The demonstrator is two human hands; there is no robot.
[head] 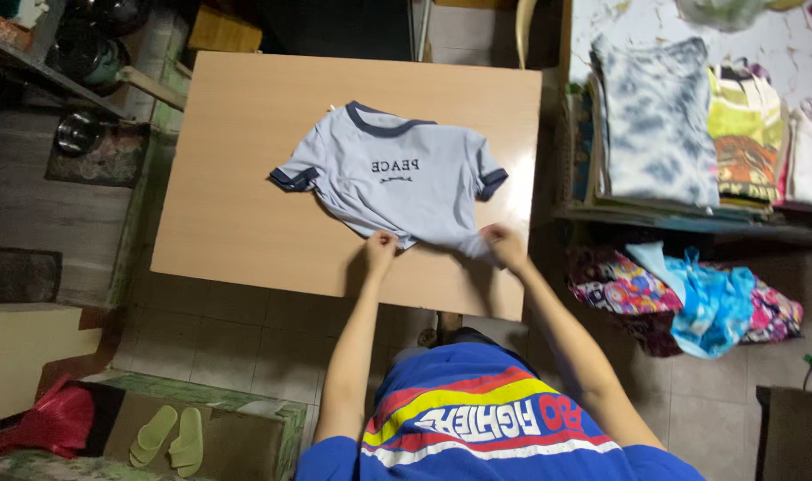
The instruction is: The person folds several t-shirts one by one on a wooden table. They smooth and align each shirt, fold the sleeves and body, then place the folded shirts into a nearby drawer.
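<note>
— Tiled floor all around, and a bare wooden counter (pixel 245 178) in the middle of it. What do you see on top?

— From my feed, a pale blue T-shirt (pixel 397 178) with dark navy trim at the collar and sleeves. It lies spread out flat toward the counter's right side, collar pointing at the far edge, hem close to the near edge.

— And the hands?

— The left hand (pixel 379 252) sits at the hem, fingers closed together, pinching the cloth. The right hand (pixel 505 245) is at the hem's right corner, near the counter's right edge, fingers clamped on a gathered bit of the fabric. Both arms reach in from the near edge.

— Anything beyond the counter?

— A shelf (pixel 691 218) off the right edge carries stacks of folded clothes (pixel 660 125). Below it, a heap of bright cloth (pixel 691 298) lies on the floor. Near the lower left I see a pair of green sandals (pixel 170 436).
</note>
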